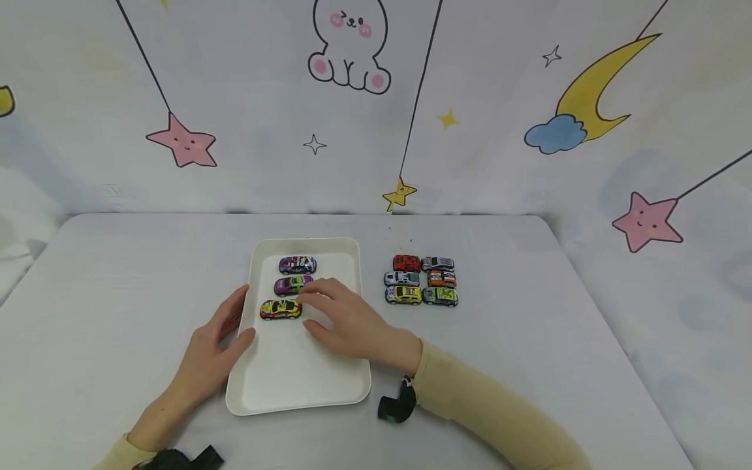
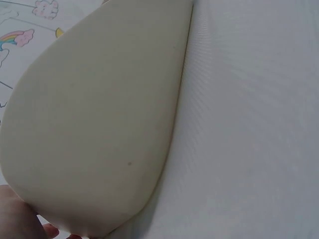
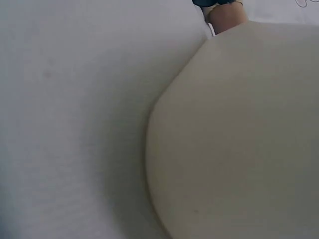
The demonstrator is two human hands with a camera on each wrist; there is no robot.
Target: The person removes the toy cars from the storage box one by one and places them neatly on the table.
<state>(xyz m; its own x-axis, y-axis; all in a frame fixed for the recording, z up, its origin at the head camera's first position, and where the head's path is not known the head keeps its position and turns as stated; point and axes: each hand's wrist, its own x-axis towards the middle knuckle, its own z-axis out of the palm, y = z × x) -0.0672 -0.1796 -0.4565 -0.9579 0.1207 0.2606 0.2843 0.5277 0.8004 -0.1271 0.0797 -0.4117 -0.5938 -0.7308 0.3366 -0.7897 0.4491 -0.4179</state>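
In the head view a white tray [image 1: 294, 385] lies on the table, seen close up in the left wrist view as a pale wall [image 2: 94, 114]. My left hand [image 1: 208, 352] rests at its left rim, thumb over the edge. Three toy cars stand in a column inside: a dark purple car [image 1: 297, 264], a purple and green car [image 1: 289, 285] and a yellow and red car [image 1: 276, 309]. Reaching in from the right, my right hand [image 1: 346, 320] has its index fingertip at the yellow and red car's right end, with thumb and fingers spread apart.
Right of the tray, several more toy cars stand in two columns, among them a red car [image 1: 407, 263], an orange car [image 1: 442, 279] and a green car [image 1: 440, 297]. A wall cloth [image 1: 252, 176] with cartoon prints rises behind the white table [image 1: 523, 365].
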